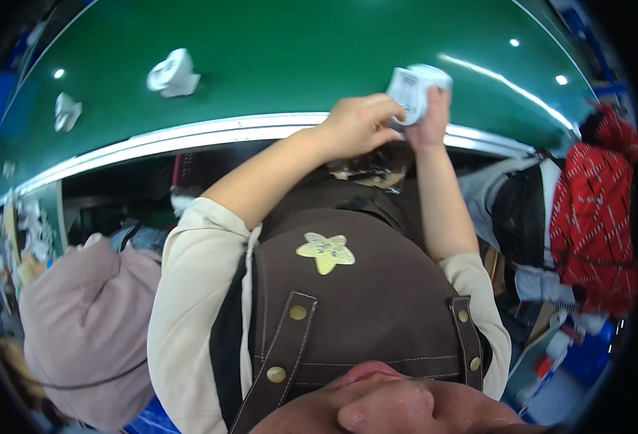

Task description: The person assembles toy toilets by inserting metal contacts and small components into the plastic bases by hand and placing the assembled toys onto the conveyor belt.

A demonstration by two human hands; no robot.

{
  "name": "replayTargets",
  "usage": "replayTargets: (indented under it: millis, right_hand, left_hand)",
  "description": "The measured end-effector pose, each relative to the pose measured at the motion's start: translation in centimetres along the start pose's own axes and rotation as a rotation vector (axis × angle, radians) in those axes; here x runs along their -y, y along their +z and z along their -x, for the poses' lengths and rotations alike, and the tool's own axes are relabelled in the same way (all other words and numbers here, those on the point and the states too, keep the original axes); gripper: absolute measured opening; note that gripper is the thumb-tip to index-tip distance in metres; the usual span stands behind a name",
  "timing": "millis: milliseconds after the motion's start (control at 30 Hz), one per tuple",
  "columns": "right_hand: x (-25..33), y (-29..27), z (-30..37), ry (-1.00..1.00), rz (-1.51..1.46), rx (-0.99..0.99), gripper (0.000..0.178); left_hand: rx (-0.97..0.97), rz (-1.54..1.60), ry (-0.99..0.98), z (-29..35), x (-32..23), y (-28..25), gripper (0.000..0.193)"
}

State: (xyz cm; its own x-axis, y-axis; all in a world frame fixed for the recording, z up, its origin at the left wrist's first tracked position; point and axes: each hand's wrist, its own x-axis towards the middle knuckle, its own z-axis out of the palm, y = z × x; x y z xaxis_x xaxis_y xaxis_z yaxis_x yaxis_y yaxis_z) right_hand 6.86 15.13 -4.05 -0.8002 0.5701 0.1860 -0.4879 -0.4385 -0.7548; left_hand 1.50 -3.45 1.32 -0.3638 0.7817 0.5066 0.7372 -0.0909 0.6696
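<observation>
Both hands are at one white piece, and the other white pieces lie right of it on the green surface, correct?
Wrong side: the head view shows the other white pieces on the green surface left of the white piece at the left hand and right hand.

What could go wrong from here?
The held white piece is close to the table's metal edge; if the right hand slips, it might drop toward the person.

The left hand has its fingers at the piece's lower edge, so pressing too hard could crease it if it is soft.

Another white piece lies loose on the green table and might get knocked.
</observation>
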Motion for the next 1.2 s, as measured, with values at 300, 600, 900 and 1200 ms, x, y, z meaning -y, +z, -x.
replayTargets:
  millis: [300,600,900,1200]
  right_hand:
    - [3.5,-1.6,-3.6,-0.526,1.615,0.399,0.073]
    - [2.2,5.4,1.1,-0.786,1.078,0.464,0.076]
    - [-1.2,9.1,3.7,0.262,0.040,0.065,0.079]
    - [3.0,4.9,1.2,0.570,-0.178,-0.012,0.061]
  left_hand:
    - [-1.009,-0.593,-0.199,8.4,2.2,-14.5,0.044]
    - [-0.716,-0.407,-0.484,9.7,6.0,-16.4,0.048]
    - [-0.364,-0.160,-0.139,0.6,-1.7,-2.3,0.038]
    - [-0.371,0.838,-0.474,0.1,1.3,-3.2,0.036]
